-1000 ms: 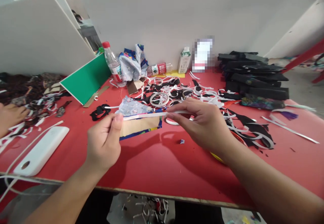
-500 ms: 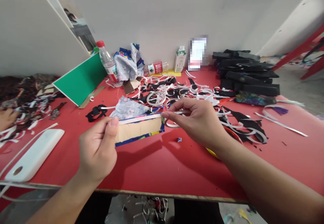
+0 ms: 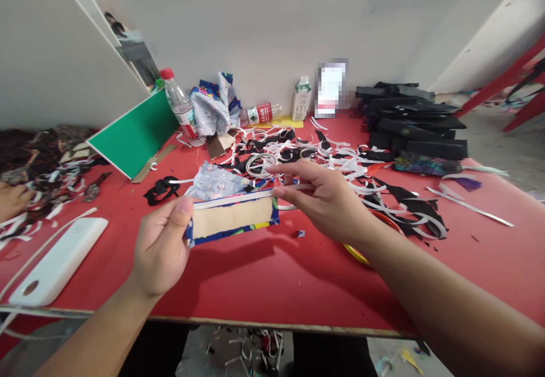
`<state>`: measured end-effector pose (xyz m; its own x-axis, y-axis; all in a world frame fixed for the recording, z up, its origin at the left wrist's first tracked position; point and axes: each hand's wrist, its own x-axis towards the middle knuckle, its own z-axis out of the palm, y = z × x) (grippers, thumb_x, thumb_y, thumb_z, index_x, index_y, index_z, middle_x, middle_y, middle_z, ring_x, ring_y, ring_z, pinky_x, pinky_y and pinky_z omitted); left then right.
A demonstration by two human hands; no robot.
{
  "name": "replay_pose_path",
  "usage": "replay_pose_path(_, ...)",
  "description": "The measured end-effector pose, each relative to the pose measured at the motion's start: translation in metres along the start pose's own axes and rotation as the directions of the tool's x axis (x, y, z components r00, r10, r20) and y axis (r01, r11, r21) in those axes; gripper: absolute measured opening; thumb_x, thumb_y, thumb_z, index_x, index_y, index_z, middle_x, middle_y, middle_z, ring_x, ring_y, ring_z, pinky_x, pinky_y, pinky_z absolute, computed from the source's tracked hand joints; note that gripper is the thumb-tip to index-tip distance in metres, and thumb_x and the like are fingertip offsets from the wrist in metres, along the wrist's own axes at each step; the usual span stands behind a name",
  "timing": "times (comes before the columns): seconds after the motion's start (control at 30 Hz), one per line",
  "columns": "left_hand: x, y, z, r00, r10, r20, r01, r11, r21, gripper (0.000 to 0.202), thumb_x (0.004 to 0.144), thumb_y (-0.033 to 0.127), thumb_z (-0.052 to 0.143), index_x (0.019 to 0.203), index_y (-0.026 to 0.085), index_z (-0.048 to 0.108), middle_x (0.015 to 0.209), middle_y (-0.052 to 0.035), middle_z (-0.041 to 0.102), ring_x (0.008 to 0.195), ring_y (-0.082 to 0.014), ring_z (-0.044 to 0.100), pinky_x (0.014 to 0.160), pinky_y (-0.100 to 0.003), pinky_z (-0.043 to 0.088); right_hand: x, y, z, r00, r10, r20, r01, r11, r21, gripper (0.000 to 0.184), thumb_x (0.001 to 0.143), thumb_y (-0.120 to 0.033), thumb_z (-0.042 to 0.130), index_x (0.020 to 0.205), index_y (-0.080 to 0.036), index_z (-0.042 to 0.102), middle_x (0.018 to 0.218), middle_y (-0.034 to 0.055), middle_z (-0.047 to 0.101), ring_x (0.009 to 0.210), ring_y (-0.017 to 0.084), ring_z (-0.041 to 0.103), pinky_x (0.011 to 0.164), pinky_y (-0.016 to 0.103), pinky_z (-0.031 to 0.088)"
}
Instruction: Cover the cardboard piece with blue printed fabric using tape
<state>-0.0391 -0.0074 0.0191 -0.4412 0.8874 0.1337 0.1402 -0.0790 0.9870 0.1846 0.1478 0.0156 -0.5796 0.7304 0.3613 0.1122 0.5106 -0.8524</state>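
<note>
My left hand [image 3: 164,246] is closed on the left end of a beige board piece [image 3: 232,218] edged with blue patterned fabric, thumb on top. The piece is held up over the red table [image 3: 264,286], slightly tilted. A white tape strip [image 3: 234,198] lies along its upper edge. At the right end of that edge, my right hand [image 3: 327,195] has its thumb on the strip. A tail of white tape runs between its thumb and fingers, and the index finger points out to the left. Behind the piece lies pale blue printed fabric [image 3: 219,181].
White tape rolls [image 3: 261,165] and black scraps fill the table's middle. A yellow-rimmed ring [image 3: 356,255] lies under my right forearm. At the back stand a bottle [image 3: 183,110], a carton-like bottle [image 3: 302,99] and black folded pieces [image 3: 417,121]. Another person's hand [image 3: 12,198] shows at left.
My left thumb and fingers have shifted left, baring more of the piece's left end and its blue edge. My right index finger has lifted and straightened away from the strip.
</note>
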Motion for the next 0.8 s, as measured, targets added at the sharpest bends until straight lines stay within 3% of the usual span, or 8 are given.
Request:
replay_pose_path(0.1,0.009,-0.002,-0.008,0.991,-0.086,0.107,0.096,0.992,-0.087,0.037,0.098,0.052,0.065,0.105,0.019,0.079,0.090,-0.0087,0.079,0.078,-0.0246,0.071,0.065,-0.033,0.055,0.002,0.005,-0.002,0.997,-0.064,0.037,0.066,0.997,-0.051,0.013,0.097,-0.032,0.070,0.099,-0.025,0.081,0.101,0.0054,0.068,0.090,0.019,0.068,0.085,0.035,0.056)
replay_pose_path(0.17,0.014,-0.002,-0.015,0.968,-0.142,0.206,0.133,0.989,0.058,0.038,0.096,0.053,0.067,0.102,0.018,0.081,0.091,-0.0087,0.080,0.080,-0.0239,0.071,0.069,-0.033,0.055,0.000,0.004,0.000,0.991,-0.103,0.086,0.108,0.992,-0.059,0.013,0.098,-0.030,0.068,0.093,-0.022,0.078,0.104,0.0063,0.068,0.094,0.020,0.068,0.088,0.035,0.056)
replay_pose_path(0.27,0.012,0.008,-0.015,0.902,-0.236,0.362,0.075,0.911,0.405,0.036,0.097,0.052,0.066,0.102,0.020,0.081,0.099,-0.0077,0.081,0.091,-0.0252,0.071,0.077,-0.033,0.053,-0.008,-0.004,0.007,0.969,-0.141,0.203,0.163,0.982,-0.097,0.014,0.101,-0.030,0.064,0.098,-0.021,0.074,0.112,0.0086,0.067,0.099,0.021,0.069,0.089,0.036,0.056)
replay_pose_path(0.4,0.000,0.026,0.014,0.851,-0.266,0.452,-0.079,0.787,0.612,0.038,0.104,0.052,0.052,0.101,0.022,0.075,0.087,-0.0032,0.077,0.075,-0.0197,0.066,0.064,-0.030,0.044,-0.018,-0.014,0.016,0.930,-0.205,0.305,0.256,0.957,-0.139,0.017,0.105,-0.031,0.058,0.105,-0.020,0.072,0.120,0.0129,0.068,0.108,0.025,0.069,0.087,0.037,0.057)
replay_pose_path(0.5,-0.003,0.030,0.033,0.845,-0.251,0.472,-0.082,0.812,0.578,0.038,0.108,0.046,0.044,0.089,0.021,0.066,0.079,-0.0010,0.070,0.067,-0.0165,0.058,0.059,-0.030,0.039,-0.018,-0.012,0.014,0.926,-0.240,0.293,0.294,0.943,-0.155,0.015,0.104,-0.028,0.060,0.108,-0.020,0.072,0.121,0.0125,0.071,0.110,0.024,0.070,0.088,0.037,0.058)
replay_pose_path(0.6,0.003,0.026,0.034,0.817,-0.312,0.485,-0.026,0.820,0.571,0.040,0.106,0.046,0.045,0.076,0.022,0.058,0.068,0.0013,0.058,0.061,-0.0156,0.050,0.055,-0.029,0.036,-0.013,-0.007,0.008,0.909,-0.268,0.319,0.343,0.917,-0.206,0.014,0.104,-0.025,0.060,0.105,-0.022,0.074,0.113,0.0099,0.076,0.105,0.024,0.072,0.088,0.039,0.057)
replay_pose_path(0.7,0.006,0.022,0.027,0.805,-0.299,0.513,-0.051,0.826,0.562,0.031,0.103,0.040,0.050,0.083,0.022,0.065,0.078,-0.0011,0.064,0.073,-0.0182,0.058,0.063,-0.030,0.042,-0.011,-0.005,0.006,0.888,-0.279,0.364,0.378,0.895,-0.237,0.014,0.104,-0.025,0.062,0.098,-0.022,0.074,0.104,0.0083,0.079,0.101,0.025,0.072,0.088,0.041,0.056)
replay_pose_path(0.8,0.005,0.022,0.025,0.807,-0.306,0.505,-0.034,0.829,0.557,0.026,0.102,0.039,0.052,0.095,0.022,0.070,0.087,-0.0029,0.070,0.080,-0.0200,0.062,0.067,-0.030,0.045,-0.013,-0.006,0.007,0.896,-0.253,0.364,0.353,0.904,-0.242,0.008,0.100,-0.028,0.069,0.096,-0.022,0.073,0.103,0.0069,0.079,0.101,0.025,0.071,0.088,0.040,0.056)
